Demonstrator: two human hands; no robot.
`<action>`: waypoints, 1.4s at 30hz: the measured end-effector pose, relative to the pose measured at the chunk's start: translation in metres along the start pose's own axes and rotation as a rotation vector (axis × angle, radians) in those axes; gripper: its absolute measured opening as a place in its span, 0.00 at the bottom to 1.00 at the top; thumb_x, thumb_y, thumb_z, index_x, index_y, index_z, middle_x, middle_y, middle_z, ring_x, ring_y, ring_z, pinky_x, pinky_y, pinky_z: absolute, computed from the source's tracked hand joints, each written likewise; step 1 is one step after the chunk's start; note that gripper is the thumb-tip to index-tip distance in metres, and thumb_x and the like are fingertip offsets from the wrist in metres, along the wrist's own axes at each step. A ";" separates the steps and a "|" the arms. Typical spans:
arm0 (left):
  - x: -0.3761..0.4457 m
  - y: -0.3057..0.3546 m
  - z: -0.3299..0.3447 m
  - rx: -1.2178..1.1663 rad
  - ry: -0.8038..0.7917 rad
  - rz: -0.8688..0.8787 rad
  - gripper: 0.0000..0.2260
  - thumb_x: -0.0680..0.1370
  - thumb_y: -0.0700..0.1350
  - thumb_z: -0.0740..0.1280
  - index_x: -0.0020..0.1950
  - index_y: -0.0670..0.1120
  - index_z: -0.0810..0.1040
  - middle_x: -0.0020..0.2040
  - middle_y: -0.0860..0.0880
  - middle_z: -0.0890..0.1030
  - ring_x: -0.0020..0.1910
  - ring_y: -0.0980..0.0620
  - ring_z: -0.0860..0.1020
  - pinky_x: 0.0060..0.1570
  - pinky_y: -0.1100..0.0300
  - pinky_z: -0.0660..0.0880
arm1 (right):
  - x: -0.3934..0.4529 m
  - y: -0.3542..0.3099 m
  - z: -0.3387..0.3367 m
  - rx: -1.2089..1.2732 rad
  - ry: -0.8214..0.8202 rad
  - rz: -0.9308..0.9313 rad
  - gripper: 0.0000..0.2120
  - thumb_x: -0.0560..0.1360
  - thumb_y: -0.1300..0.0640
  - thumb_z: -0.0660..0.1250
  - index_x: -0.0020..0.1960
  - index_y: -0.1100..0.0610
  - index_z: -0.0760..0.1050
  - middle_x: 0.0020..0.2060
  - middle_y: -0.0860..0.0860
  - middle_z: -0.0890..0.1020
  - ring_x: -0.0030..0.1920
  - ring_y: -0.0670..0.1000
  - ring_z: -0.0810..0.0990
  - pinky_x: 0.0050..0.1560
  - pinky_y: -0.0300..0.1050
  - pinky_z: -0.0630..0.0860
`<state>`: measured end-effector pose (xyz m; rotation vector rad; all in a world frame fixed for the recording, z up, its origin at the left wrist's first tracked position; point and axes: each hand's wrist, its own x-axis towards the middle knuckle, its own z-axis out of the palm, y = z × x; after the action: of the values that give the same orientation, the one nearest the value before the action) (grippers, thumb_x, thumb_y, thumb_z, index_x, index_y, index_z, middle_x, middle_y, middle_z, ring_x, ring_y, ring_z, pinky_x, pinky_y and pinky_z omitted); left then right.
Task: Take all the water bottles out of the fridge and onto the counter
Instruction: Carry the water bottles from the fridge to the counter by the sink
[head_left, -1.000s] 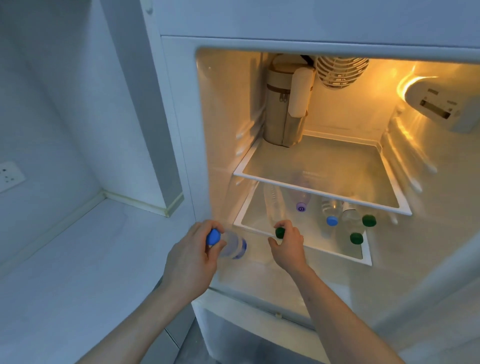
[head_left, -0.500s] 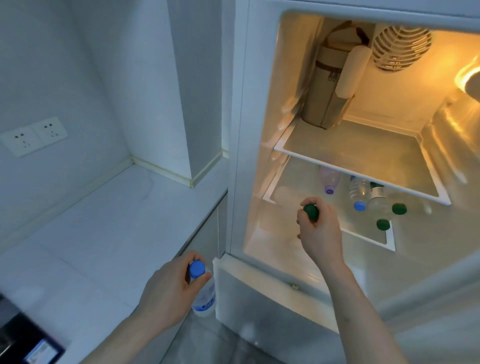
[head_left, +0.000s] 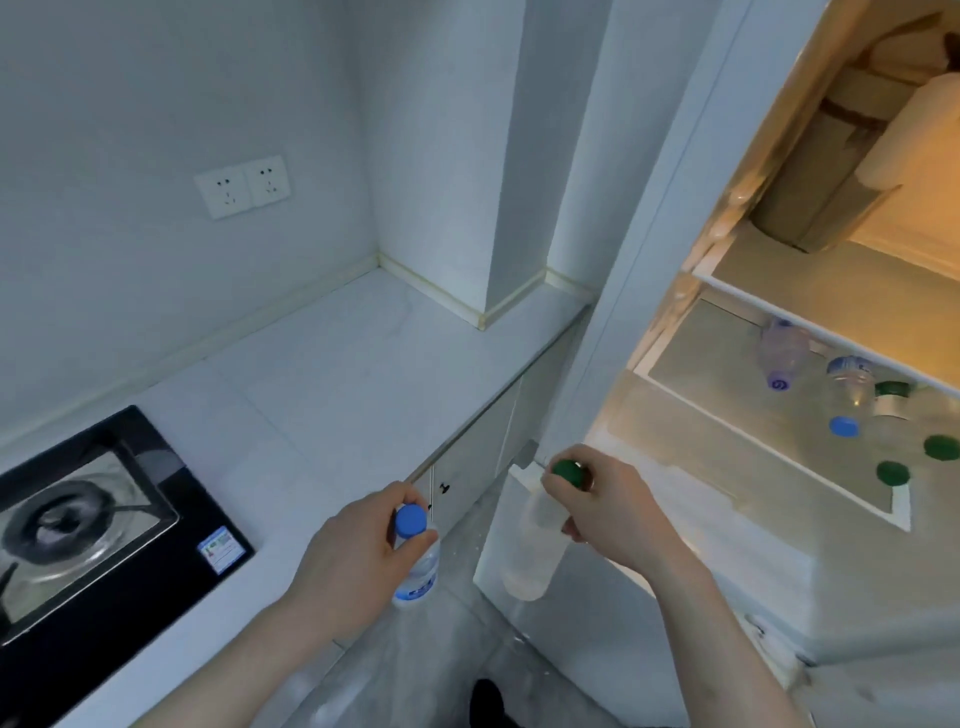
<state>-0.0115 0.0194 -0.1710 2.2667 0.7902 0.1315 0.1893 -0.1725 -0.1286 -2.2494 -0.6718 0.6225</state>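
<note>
The left hand (head_left: 353, 566) grips the neck of a clear plastic bottle with a blue cap (head_left: 415, 551), held upright just beyond the white worktop (head_left: 332, 395) edge. The right hand (head_left: 608, 514) grips a second clear bottle with a green cap (head_left: 535, 540) by its neck, in front of the open fridge (head_left: 675, 467). On the lower glass shelf (head_left: 727, 415) lie more bottles; five caps show: one purple, one blue, three green.

The white desk (head_left: 332, 384) runs along the wall and bears a black gas hob (head_left: 88, 525) set into its left end. In the fridge, the lower shelf (head_left: 727, 415) carries what look like five water bottles (head_left: 847, 395) lying on their sides, caps facing outward.
</note>
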 end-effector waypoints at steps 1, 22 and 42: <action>-0.005 -0.004 -0.002 -0.006 0.004 -0.020 0.06 0.77 0.57 0.69 0.48 0.60 0.73 0.42 0.70 0.76 0.38 0.63 0.74 0.35 0.65 0.66 | 0.002 -0.004 0.008 -0.020 -0.055 -0.027 0.03 0.81 0.50 0.68 0.50 0.47 0.79 0.42 0.48 0.84 0.33 0.47 0.86 0.45 0.58 0.85; -0.116 -0.048 -0.021 -0.108 0.529 -0.595 0.06 0.78 0.53 0.70 0.48 0.59 0.73 0.34 0.52 0.78 0.32 0.55 0.73 0.32 0.63 0.69 | 0.069 -0.107 0.131 -0.333 -0.751 -0.655 0.04 0.76 0.44 0.68 0.50 0.41 0.76 0.37 0.46 0.81 0.39 0.47 0.85 0.44 0.50 0.80; -0.358 -0.118 -0.065 -0.157 0.912 -0.871 0.06 0.77 0.55 0.70 0.48 0.58 0.74 0.32 0.57 0.75 0.30 0.56 0.70 0.32 0.62 0.69 | -0.117 -0.232 0.286 -0.373 -1.042 -1.001 0.03 0.78 0.47 0.71 0.50 0.41 0.78 0.36 0.46 0.79 0.38 0.46 0.86 0.47 0.52 0.83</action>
<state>-0.3797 -0.0826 -0.1544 1.4602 2.0595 0.7957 -0.1350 0.0373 -0.1149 -1.3776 -2.3460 1.1408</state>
